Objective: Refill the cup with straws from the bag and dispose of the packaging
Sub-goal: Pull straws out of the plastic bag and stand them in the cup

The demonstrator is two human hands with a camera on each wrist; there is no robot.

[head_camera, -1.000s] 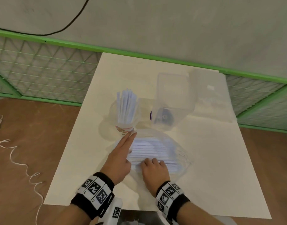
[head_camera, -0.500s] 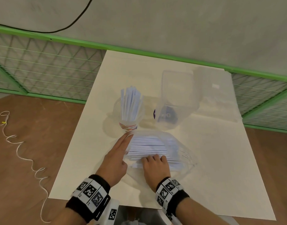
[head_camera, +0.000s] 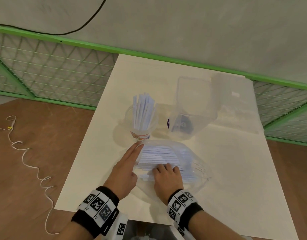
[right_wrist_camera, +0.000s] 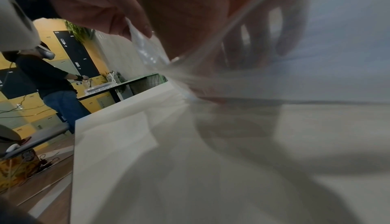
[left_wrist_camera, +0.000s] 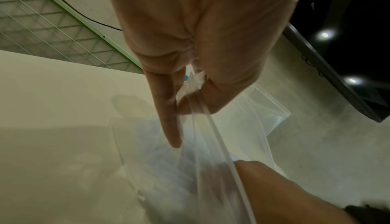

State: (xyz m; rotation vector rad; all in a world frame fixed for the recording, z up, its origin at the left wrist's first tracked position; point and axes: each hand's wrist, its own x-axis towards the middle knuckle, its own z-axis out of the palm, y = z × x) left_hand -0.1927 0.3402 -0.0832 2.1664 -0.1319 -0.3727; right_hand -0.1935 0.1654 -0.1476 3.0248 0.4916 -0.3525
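Note:
A clear cup [head_camera: 142, 126] stands mid-table with a bundle of white paper-wrapped straws [head_camera: 143, 110] upright in it. Just in front lies a clear plastic bag [head_camera: 192, 167] holding a flat stack of more straws [head_camera: 159, 155]. My left hand [head_camera: 127, 165] is at the bag's left end, its index finger stretched toward the cup's base. In the left wrist view this hand [left_wrist_camera: 190, 94] pinches the bag's rim [left_wrist_camera: 202, 110] with its thumb. My right hand [head_camera: 166, 173] is in the bag's mouth, and its fingers [right_wrist_camera: 255, 44] curl down onto the straws.
A clear lidded box [head_camera: 192, 110] with a dark object inside lies on its side right of the cup. The cream table [head_camera: 236, 179] meets a green mesh fence [head_camera: 53, 75] at the back. A white cord [head_camera: 27, 158] lies on the floor. A grey container [head_camera: 145, 229] sits below the near edge.
Both hands keep their places on the bag and straws. Only the head view has shifted a little.

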